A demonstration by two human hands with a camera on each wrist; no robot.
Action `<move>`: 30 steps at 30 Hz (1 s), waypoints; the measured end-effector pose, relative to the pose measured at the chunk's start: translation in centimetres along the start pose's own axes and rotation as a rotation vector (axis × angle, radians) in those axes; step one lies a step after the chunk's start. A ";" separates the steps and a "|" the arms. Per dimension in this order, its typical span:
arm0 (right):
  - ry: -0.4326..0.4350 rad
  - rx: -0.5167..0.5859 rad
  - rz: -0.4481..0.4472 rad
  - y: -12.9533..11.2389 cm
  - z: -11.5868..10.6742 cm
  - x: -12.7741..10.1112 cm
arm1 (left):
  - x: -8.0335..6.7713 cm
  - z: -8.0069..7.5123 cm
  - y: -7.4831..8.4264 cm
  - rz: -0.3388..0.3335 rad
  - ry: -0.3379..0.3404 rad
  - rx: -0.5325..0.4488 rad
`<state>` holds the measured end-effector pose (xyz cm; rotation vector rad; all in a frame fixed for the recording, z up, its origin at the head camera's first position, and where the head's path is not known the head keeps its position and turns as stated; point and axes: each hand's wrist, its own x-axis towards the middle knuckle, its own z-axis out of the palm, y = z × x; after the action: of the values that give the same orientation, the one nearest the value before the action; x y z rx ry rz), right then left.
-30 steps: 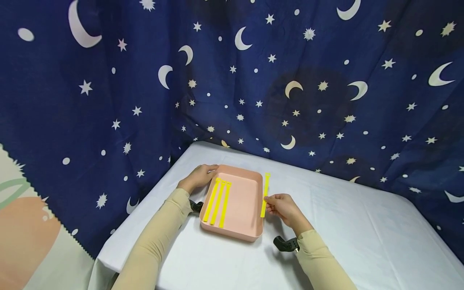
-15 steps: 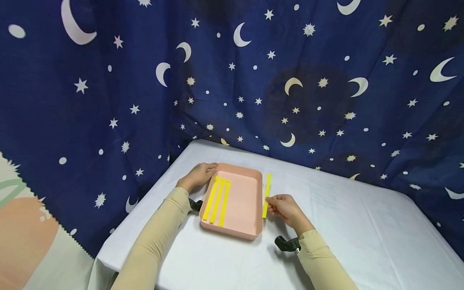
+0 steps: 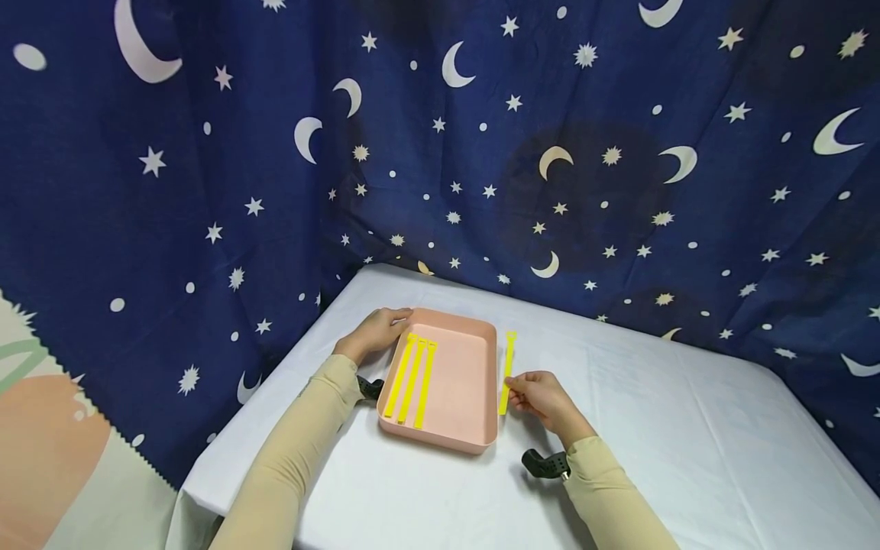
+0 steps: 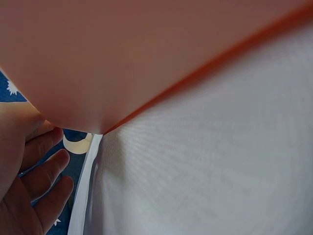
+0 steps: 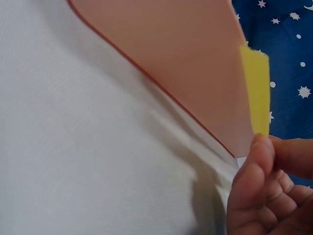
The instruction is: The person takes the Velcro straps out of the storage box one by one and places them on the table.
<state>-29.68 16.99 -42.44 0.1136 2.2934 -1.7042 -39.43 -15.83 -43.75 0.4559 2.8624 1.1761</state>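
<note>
My left hand (image 3: 374, 334) is at the far left corner of a pink tray (image 3: 464, 382), its thumb and forefinger at the rim. In the left wrist view its other fingers (image 4: 46, 181) hang loosely curled outside the tray wall, and the thumb is hidden behind it. Three yellow cable straps (image 3: 424, 386) with wide slotted heads lie side by side along the tray's left side. Just beyond the right wall, my right hand (image 3: 543, 393) pinches another yellow cable strap (image 3: 509, 355) between thumb and forefinger, head end pointing away. Its lower end (image 5: 257, 90) stands up beside the tray in the right wrist view.
A white cloth covers the table (image 3: 660, 428). Behind it and to the left hangs a dark blue curtain (image 3: 412, 206) with moons and stars. A black wrist mount (image 3: 545, 464) juts from the right wrist over the cloth.
My right hand and its strap have shifted slightly right, away from the tray's wall. The left hand keeps its place at the corner, and the three straps inside lie as before.
</note>
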 end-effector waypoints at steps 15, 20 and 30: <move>0.036 -0.062 0.050 0.4 0.3 0.3 | 0.2 -0.1 0.1 0.010 -0.001 0.013; 0.038 -0.075 0.064 0.5 0.2 0.4 | 0.2 -0.3 0.1 0.034 0.005 0.031; 0.064 -0.180 0.087 0.7 0.2 0.6 | 0.3 0.0 -0.2 0.047 0.013 0.043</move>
<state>-30.10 16.91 -43.31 0.2302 2.4377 -1.4646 -39.73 -15.90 -43.83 0.5221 2.9081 1.1305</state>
